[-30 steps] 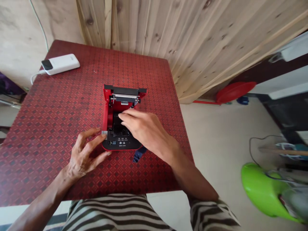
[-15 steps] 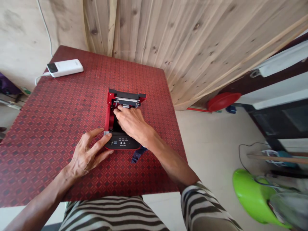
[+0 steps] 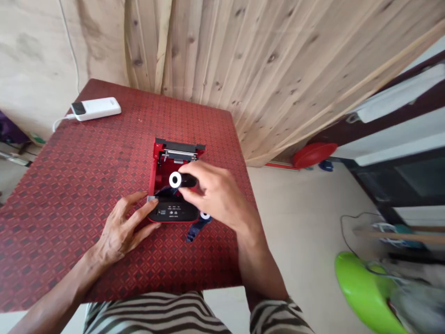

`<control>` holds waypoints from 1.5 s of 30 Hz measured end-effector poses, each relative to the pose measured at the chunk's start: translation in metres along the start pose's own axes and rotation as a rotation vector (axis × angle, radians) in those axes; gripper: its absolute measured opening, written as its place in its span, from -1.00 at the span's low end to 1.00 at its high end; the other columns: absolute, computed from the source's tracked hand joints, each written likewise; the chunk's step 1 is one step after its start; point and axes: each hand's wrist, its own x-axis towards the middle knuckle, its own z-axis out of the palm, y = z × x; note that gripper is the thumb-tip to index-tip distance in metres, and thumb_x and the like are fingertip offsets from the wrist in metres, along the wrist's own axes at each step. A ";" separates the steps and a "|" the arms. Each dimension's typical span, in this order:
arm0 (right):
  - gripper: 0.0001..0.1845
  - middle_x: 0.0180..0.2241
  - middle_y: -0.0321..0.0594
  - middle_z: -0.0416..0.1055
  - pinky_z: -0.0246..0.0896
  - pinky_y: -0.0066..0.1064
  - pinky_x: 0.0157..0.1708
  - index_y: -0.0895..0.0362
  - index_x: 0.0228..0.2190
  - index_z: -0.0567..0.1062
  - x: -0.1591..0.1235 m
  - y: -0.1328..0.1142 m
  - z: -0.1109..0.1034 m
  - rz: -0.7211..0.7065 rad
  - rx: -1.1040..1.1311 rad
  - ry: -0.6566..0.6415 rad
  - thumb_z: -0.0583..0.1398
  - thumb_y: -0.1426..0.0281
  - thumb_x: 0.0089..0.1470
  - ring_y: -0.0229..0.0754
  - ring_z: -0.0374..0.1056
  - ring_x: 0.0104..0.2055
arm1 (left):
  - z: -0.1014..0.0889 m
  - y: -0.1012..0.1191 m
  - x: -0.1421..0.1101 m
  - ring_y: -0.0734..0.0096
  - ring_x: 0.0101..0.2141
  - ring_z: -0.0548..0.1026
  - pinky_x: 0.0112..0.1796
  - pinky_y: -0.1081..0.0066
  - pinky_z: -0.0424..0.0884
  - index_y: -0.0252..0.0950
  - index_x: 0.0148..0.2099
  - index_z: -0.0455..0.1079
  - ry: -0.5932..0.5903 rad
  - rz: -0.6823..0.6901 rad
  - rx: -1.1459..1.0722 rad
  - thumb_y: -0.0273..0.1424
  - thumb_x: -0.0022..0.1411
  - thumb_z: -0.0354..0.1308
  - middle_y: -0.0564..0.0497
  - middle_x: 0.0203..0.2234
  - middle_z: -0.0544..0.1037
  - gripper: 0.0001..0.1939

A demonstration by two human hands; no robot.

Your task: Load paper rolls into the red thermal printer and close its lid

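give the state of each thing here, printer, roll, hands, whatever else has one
red thermal printer: sitting flat on the red patterned table, compartment exposed
printer cover: open, swung back
dark roll: white core showing, held over the compartment
right hand: gripping the dark roll
left hand: fingertips on the printer's near left corner
white power bank: lying on the table, cable attached
blue strap: lying at the printer's near edge

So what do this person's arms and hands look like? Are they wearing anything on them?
Both are bare: neither the left hand nor the right hand has a glove, and I see no ring or watch. The right forearm runs into a sleeve with dark and pale stripes, like the striped shirt.
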 end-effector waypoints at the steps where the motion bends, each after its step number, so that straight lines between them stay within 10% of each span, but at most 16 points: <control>1: -0.72 -0.11 -0.25 0.61 0.29 -0.41 -0.38 0.08 -0.06 0.54 -0.007 0.010 -0.007 0.036 0.122 0.084 0.34 0.44 0.17 -0.29 0.43 -0.39 | 0.000 0.000 0.001 0.16 0.02 0.56 -0.03 0.23 0.62 -0.12 0.45 0.18 0.006 0.002 0.001 -0.32 0.33 0.34 -0.24 0.15 0.43 -0.28; 8: -0.52 -0.19 -0.28 0.59 0.39 -0.32 -0.24 0.01 -0.06 0.55 -0.039 0.105 0.025 0.376 0.596 0.395 0.43 0.10 0.03 -0.21 0.44 -0.28 | 0.002 0.000 0.008 0.30 -0.16 0.56 -0.11 0.30 0.62 -0.11 0.45 0.20 0.061 0.034 0.010 -0.31 0.30 0.37 -0.18 0.10 0.48 -0.25; 16: -0.57 -0.31 -0.33 0.55 0.39 -0.30 -0.25 0.03 -0.14 0.50 -0.042 0.126 0.087 0.505 0.729 0.284 0.45 0.24 -0.05 -0.19 0.46 -0.32 | -0.001 0.003 0.013 0.30 -0.12 0.56 -0.09 0.29 0.62 -0.08 0.45 0.21 0.060 0.034 -0.022 -0.38 0.27 0.40 -0.15 0.12 0.47 -0.23; 22: -0.54 -0.08 -0.20 0.62 0.36 -0.31 -0.31 0.03 0.03 0.56 -0.085 0.113 0.055 0.521 0.538 0.324 0.42 0.33 0.08 -0.23 0.43 -0.34 | -0.002 0.003 0.013 0.28 -0.09 0.55 -0.08 0.26 0.61 -0.01 0.47 0.17 0.047 0.024 -0.033 -0.40 0.24 0.43 -0.13 0.13 0.46 -0.15; 25: -0.66 -0.06 -0.19 0.64 0.39 -0.26 -0.18 0.02 -0.03 0.64 -0.114 0.098 0.042 0.458 0.528 0.126 0.41 0.26 0.16 -0.14 0.52 -0.17 | -0.001 0.003 0.014 0.28 -0.10 0.55 -0.08 0.27 0.61 0.03 0.49 0.14 0.042 0.023 -0.030 -0.38 0.22 0.44 -0.12 0.15 0.45 -0.11; 30: -0.62 -0.04 -0.17 0.64 0.40 -0.15 0.00 -0.01 0.03 0.64 -0.123 0.078 0.060 0.384 0.522 0.035 0.43 0.29 0.16 -0.09 0.52 -0.05 | 0.001 0.002 0.012 0.23 -0.07 0.54 -0.06 0.23 0.60 -0.05 0.49 0.15 0.055 0.045 0.003 -0.36 0.21 0.46 -0.19 0.15 0.44 -0.10; 35: -0.79 -0.18 -0.21 0.62 0.40 -0.21 -0.11 0.05 -0.11 0.64 -0.113 0.061 0.047 0.326 0.473 0.089 0.40 0.34 0.20 -0.13 0.50 -0.16 | 0.001 0.004 0.009 0.28 -0.08 0.56 -0.08 0.27 0.64 -0.01 0.45 0.18 0.025 -0.002 -0.030 -0.31 0.29 0.39 -0.13 0.15 0.45 -0.22; 40: -0.66 -0.03 -0.17 0.61 0.40 -0.12 0.06 0.04 0.08 0.54 -0.068 0.024 -0.004 -0.026 0.224 0.128 0.33 0.37 0.29 -0.08 0.49 0.00 | 0.001 0.004 0.008 0.26 -0.07 0.58 -0.13 0.31 0.65 -0.09 0.39 0.24 0.019 -0.007 -0.005 -0.27 0.32 0.36 -0.16 0.12 0.45 -0.33; 45: -0.80 -0.09 -0.08 0.61 0.39 -0.17 0.03 0.17 -0.04 0.57 0.003 -0.003 0.016 -0.089 -0.220 -0.151 0.20 0.54 0.35 -0.03 0.46 0.01 | 0.002 0.003 0.004 0.21 0.01 0.56 -0.07 0.30 0.64 -0.10 0.41 0.20 0.002 -0.016 0.005 -0.28 0.33 0.35 -0.20 0.11 0.44 -0.32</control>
